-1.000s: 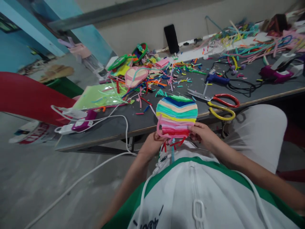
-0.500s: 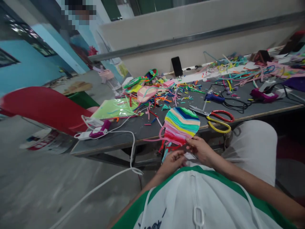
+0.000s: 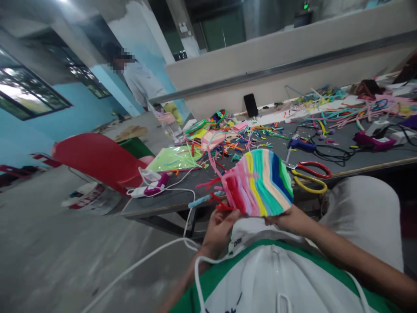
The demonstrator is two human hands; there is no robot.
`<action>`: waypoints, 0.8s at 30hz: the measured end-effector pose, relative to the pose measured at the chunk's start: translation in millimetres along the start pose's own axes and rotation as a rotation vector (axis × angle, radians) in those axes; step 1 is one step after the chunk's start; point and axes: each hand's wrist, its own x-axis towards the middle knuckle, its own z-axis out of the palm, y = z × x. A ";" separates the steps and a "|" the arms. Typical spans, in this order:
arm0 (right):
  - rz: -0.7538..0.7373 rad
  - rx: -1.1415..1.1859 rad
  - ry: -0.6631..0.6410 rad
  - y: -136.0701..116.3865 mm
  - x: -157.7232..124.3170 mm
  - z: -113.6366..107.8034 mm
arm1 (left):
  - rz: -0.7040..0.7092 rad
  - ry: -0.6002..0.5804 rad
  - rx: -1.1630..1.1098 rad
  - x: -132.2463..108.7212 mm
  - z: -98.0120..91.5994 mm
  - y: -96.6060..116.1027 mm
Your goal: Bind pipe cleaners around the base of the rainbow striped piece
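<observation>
A rounded piece of striped pipe cleaners (image 3: 265,184) is held up in front of my lap, its rows running from red and pink through yellow and teal to dark blue and green. My left hand (image 3: 220,228) pinches it at the lower left red edge, where loose red ends (image 3: 223,203) stick out. A light blue pipe cleaner (image 3: 200,200) and a pink strand trail from the same side. My right hand (image 3: 289,218) grips the lower right edge, its fingers partly hidden behind the piece. Just beyond lie scissors with one red and one yellow handle (image 3: 311,184), blades partly covered.
Pipe-cleaner scraps litter the grey table (image 3: 143,206). On it are a blue glue gun (image 3: 302,144), a green plastic packet (image 3: 176,157), a purple-and-white plug block (image 3: 156,184) and a phone (image 3: 250,105) against the wall. A red chair (image 3: 97,158) and another person (image 3: 140,80) are at left.
The striped piece has come closer and turned, so its stripes now run nearly upright. My left hand has moved onto its red edge. The view has shifted left and upward.
</observation>
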 end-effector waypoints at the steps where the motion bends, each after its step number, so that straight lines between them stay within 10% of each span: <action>1: 0.035 0.052 0.052 -2.9 0.8 -9.7 | 0.014 0.005 0.010 1.2 -5.6 7.7; 8: -0.070 0.344 0.026 -40.5 4.3 -32.0 | -0.041 -0.295 0.057 26.5 -2.1 44.9; 15: -0.125 0.253 -0.122 -68.9 -6.1 -37.5 | -0.065 -0.369 0.270 44.1 17.4 65.5; 24: -0.250 -0.112 0.082 -59.6 9.2 -34.3 | 0.023 -0.311 0.324 39.1 41.6 58.4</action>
